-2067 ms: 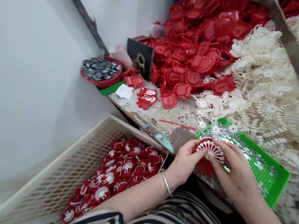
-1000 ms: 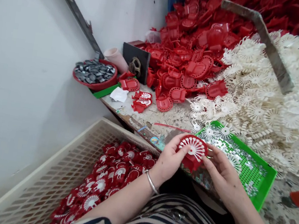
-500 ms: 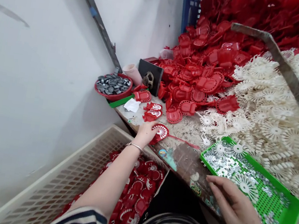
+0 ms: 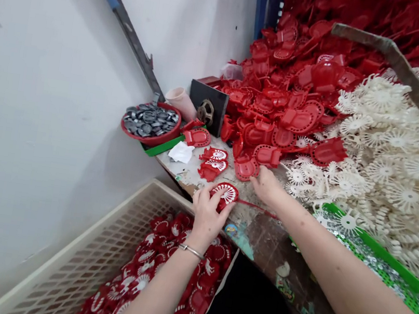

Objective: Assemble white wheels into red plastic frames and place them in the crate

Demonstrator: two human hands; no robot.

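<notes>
The left hand (image 4: 209, 212) had its grip closed on a red piece (image 4: 228, 193) with a white fan on its face, thumb at one side and fingers over the other, at the front edge of the worktop (image 4: 269, 247); whether the piece rested there or was slightly raised could not be told. The right hand (image 4: 267, 186) reached across to a red shell (image 4: 246, 168) at the near side of the red heap (image 4: 283, 86), fingertips at its edge (whether that grip pinched the shell or only touched it, I cannot tell). Two fan-fitted pieces (image 4: 213, 168) lay close together just beyond the left hand, near a scrap of white paper (image 4: 181, 153). A thin red strip (image 4: 260, 207) ran along the worktop between the hands, partly behind the right forearm. Further left, a red bowl (image 4: 161, 140) held grey discs (image 4: 152, 121), with a pale cup (image 4: 181, 101) tipped over beside it and a dark panel (image 4: 217, 108) standing next to the heap. On the right, loose white fans (image 4: 395, 148) were piled behind a green tray (image 4: 373, 245) of small silvery bits (image 4: 379, 270), and a metal bar (image 4: 410, 77) slanted over the pile. Below the worktop, a cream crate (image 4: 92, 255) contained many red-and-white pieces (image 4: 141, 283), the left forearm crossing above them.
</notes>
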